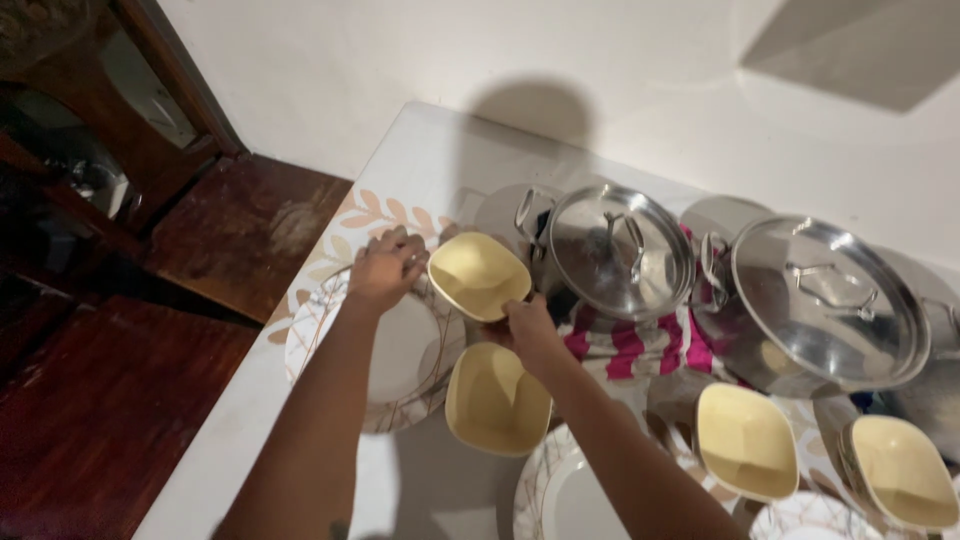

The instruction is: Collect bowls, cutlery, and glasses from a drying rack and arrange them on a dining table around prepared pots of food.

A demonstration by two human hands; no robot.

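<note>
Forearms reach up from the bottom of the frame over a white counter (420,150). Right hand (530,330), centre frame, pinches the near rim of a cream bowl (478,275) with fingers closed on it, holding it just above a second cream bowl (497,400). Left hand (385,268), left of that, rests fingers curled on the far rim of a white patterned plate (395,350); whether it grips the plate or only touches it is hard to tell. Right of the held bowl stand two steel pots with lids (620,250) (825,300) over a pink striped cloth (630,345). Two more cream bowls (745,440) (905,470) sit at lower right.
</note>
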